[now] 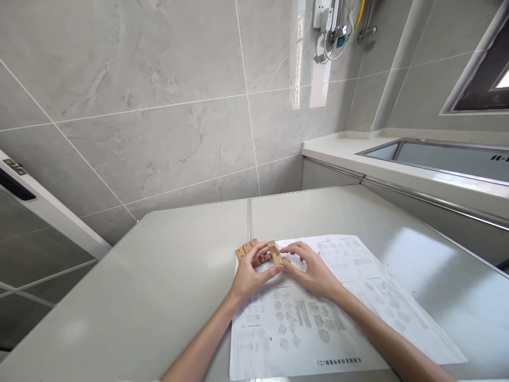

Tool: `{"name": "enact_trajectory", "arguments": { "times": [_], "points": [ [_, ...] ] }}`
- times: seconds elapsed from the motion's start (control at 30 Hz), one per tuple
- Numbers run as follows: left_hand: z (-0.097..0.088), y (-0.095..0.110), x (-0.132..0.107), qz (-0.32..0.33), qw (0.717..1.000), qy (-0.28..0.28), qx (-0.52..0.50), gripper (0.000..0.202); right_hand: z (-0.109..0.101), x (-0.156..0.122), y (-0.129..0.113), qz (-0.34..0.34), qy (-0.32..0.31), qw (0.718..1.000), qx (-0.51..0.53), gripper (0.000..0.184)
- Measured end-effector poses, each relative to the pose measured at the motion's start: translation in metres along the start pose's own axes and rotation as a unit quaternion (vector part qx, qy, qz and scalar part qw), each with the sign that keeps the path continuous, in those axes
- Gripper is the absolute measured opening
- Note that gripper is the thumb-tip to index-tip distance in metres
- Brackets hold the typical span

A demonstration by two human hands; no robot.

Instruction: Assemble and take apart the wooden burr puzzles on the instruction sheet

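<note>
A notched wooden puzzle piece (275,253) stands tilted between my two hands, above the top edge of a printed sheet. My left hand (249,273) grips it from the left, thumb at its lower end and fingers behind. From the right, my right hand (314,271) brings its curved thumb and index finger to the piece's side; the exact contact is hard to see. Just behind my left fingers lie several wooden blocks (245,248) with small dark numbers, partly hidden by that hand. A small wooden bit shows by my right thumb, mostly covered.
The printed instruction sheet (310,323), with rows of diagrams, lies under my hands and forearms on a pale table (178,276). A seam runs across the tabletop behind the blocks. At right is a white counter (338,147) with a sink; a tiled wall (167,148) rises behind.
</note>
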State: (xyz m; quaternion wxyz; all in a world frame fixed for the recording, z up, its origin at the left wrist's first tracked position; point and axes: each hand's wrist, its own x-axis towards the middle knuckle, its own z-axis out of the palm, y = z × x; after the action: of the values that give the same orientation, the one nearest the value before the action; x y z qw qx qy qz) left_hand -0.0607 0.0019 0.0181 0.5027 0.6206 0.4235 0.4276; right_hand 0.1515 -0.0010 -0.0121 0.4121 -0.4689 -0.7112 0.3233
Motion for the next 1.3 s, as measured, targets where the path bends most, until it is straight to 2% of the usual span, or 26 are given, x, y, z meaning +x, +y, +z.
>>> {"name": "enact_trajectory", "arguments": {
  "times": [0.2, 0.37, 0.43, 0.5, 0.57, 0.63, 0.7, 0.83, 1.07, 1.23, 1.3],
  "points": [
    [0.002, 0.004, -0.002, 0.008, 0.999, -0.032, 0.005, 0.066, 0.000, 0.001, -0.001, -0.025, -0.016, 0.999, 0.031, 0.024],
    [-0.007, 0.000, 0.004, 0.005, 1.000, -0.013, 0.010, 0.060, -0.009, 0.003, -0.009, -0.025, -0.044, 0.996, 0.074, 0.029],
    [-0.011, -0.003, 0.006, 0.020, 0.998, 0.026, 0.060, 0.055, -0.010, 0.004, -0.007, -0.012, -0.033, 0.997, 0.073, 0.030],
    [-0.012, -0.007, 0.008, 0.042, 0.986, 0.075, 0.142, 0.054, -0.007, 0.004, -0.002, 0.010, 0.005, 0.999, 0.037, 0.032],
    [-0.012, -0.011, 0.008, 0.067, 0.961, 0.117, 0.241, 0.056, -0.002, 0.003, 0.005, 0.031, 0.058, 0.997, -0.030, 0.032],
    [-0.009, -0.015, 0.007, 0.092, 0.932, 0.134, 0.324, 0.057, 0.004, 0.002, 0.012, 0.042, 0.089, 0.990, -0.100, 0.028],
    [-0.007, -0.018, 0.006, 0.117, 0.912, 0.134, 0.369, 0.055, 0.007, 0.001, 0.016, 0.049, 0.101, 0.983, -0.143, 0.025],
    [-0.002, -0.022, 0.005, 0.140, 0.894, 0.130, 0.405, 0.062, 0.009, 0.000, 0.019, 0.054, 0.111, 0.978, -0.171, 0.026],
    [0.001, -0.030, 0.009, 0.118, 0.883, 0.095, 0.444, 0.066, 0.010, 0.000, 0.021, 0.043, 0.110, 0.972, -0.201, 0.028],
    [-0.002, -0.034, 0.011, 0.146, 0.875, 0.063, 0.457, 0.052, 0.011, -0.002, 0.017, 0.044, 0.105, 0.971, -0.210, 0.026],
    [-0.003, -0.034, 0.012, 0.149, 0.876, 0.057, 0.455, 0.048, 0.011, -0.003, 0.015, 0.057, 0.085, 0.973, -0.205, 0.027]
  ]
}}
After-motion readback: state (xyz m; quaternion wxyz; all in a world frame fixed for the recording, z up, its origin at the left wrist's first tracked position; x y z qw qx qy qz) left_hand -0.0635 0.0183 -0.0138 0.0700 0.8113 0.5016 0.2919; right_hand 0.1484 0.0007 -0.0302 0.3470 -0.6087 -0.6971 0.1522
